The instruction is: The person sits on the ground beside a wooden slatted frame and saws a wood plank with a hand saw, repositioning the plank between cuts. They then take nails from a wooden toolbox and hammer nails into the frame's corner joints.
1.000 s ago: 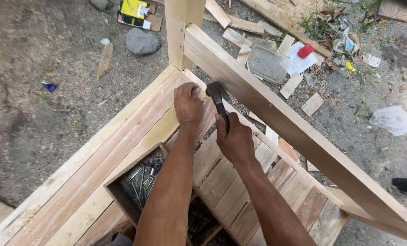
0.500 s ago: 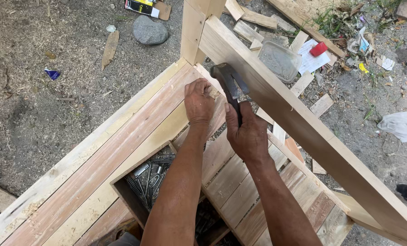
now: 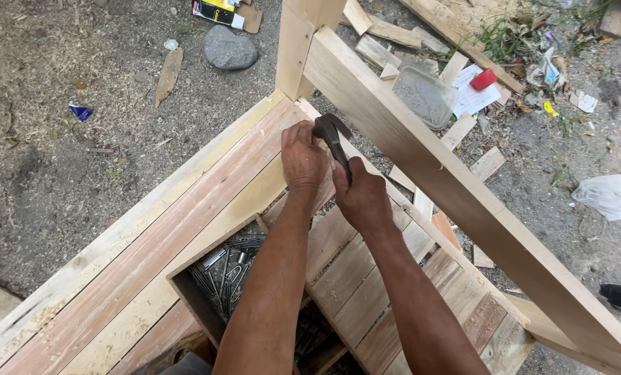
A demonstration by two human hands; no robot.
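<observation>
My right hand (image 3: 363,196) grips the handle of a dark metal hammer (image 3: 329,130), whose head sits close to the far corner of a wooden frame. My left hand (image 3: 303,158) rests with fingers curled on the frame's slats (image 3: 206,201) right beside the hammer head; whether it pinches a nail is hidden. A long pale beam (image 3: 456,187) runs diagonally just right of both hands, up to an upright post (image 3: 295,45).
An open wooden box of nails (image 3: 223,274) sits below my left forearm. On the dirt ground lie a grey stone (image 3: 229,48), wood offcuts (image 3: 168,73), a clear plastic tub (image 3: 425,94), a red cap (image 3: 483,79), paper and litter.
The hammer head has come down from its raised position toward the frame corner beside my left hand. My view has shifted slightly; both hands stay near the corner.
</observation>
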